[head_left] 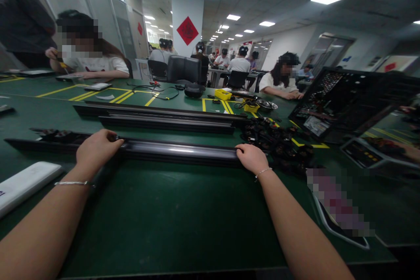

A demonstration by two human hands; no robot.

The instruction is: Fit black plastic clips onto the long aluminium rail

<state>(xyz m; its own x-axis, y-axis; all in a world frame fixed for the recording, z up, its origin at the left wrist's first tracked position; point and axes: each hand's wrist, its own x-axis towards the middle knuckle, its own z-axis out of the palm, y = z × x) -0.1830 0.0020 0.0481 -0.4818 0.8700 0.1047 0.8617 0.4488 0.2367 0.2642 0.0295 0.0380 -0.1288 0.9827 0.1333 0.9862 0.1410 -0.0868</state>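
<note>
A: Head view: what do the hands hold?
B: Left hand (96,148) and right hand (252,157) each curl closed over one rail (180,151), lying on the bench (170,218) between them.

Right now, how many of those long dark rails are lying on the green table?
3. The nearest rail lies under the left hand and right hand; the middle rail and far rail lie behind it. More may be hidden.
</note>
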